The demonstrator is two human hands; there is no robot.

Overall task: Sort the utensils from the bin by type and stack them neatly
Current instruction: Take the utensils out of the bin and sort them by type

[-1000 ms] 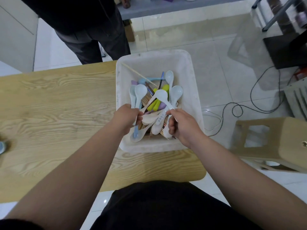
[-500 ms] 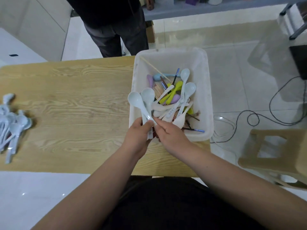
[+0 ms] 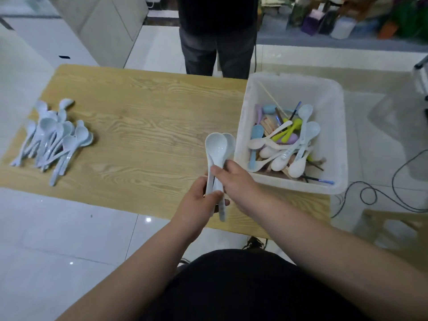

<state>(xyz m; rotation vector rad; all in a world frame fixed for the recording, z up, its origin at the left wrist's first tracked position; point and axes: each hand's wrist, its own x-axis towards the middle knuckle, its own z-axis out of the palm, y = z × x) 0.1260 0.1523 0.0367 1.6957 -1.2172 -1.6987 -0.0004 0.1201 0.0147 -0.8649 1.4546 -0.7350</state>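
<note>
Now left hand and right hand both grip two nested pale-blue plastic spoons; long axis near-to-far, bowls pointing away, beside white plastic bin.

Light: dim, cool and even, from overhead.
Glare: small bright spots on the glossy floor.
Shadows: soft and weak on the table.
Blur: shelf clutter smeared at top right; bin edges soft; centre sharper.
Distortion: wide-angle bowing toward the edges.
</note>
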